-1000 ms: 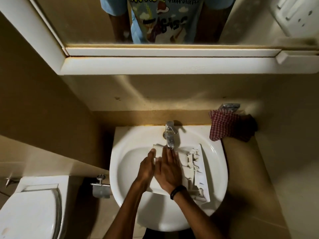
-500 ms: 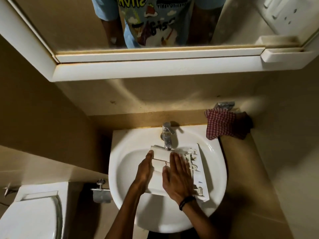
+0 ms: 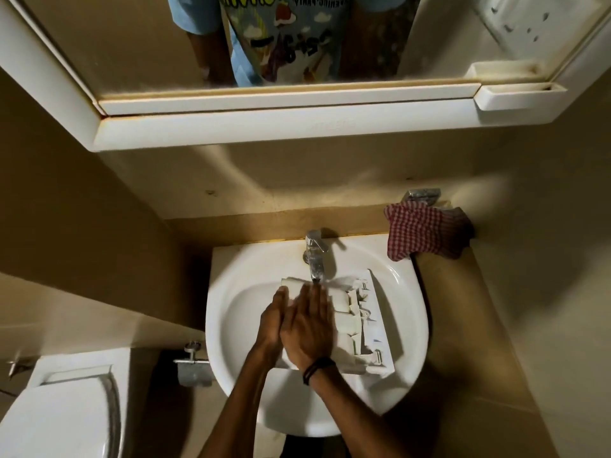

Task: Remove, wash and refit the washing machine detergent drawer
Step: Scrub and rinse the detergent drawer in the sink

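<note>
A white mirrored cabinet (image 3: 297, 127) spans the top of the view, its glass reflecting the person's printed blue shirt. At lower left sits a white toilet (image 3: 59, 414) with its lid down. A round white sink (image 3: 228, 325) fills the middle, set against a tan wall. The detergent drawer (image 3: 370, 325), a long white plastic piece, lies in the bowl slightly tilted from the sink's axis, with its far end under the spout and its ribbed, compartmented side towards the right rim. A red-and-white checked cloth (image 3: 420, 234) is bunched on the ledge at the sink's back right corner. The right hand (image 3: 309, 328) lies flat on the drawer's left half, fingers straight and together, tips pointing towards the spout. The left hand (image 3: 272, 325) sits just beside it against the drawer's left edge. It is seen edge-on and blurred, so whether its fingers curl under that edge cannot be told. The chrome tap (image 3: 315, 256) stands at the back of the sink, its spout over the drawer's far end. A metal roll holder (image 3: 193, 368) is fixed left of the sink. A dark band (image 3: 315, 366) circles the right wrist.
</note>
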